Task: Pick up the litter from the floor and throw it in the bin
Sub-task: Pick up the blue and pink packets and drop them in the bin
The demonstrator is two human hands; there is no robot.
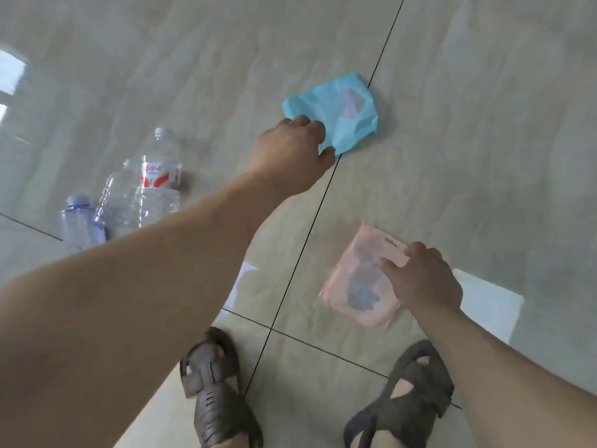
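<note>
Evidently both hands work at once to save bending twice. The left hand (292, 153) reaches far across the floor (484, 156), fingers curled onto the near-left edge of the blue bag (342, 114). The right hand (423, 279), nearer the sandals (400, 399), pinches the right edge of the flat pink bag (355, 286). Clear bottles (139, 189) lie left, untouched. No bin shows.
</note>
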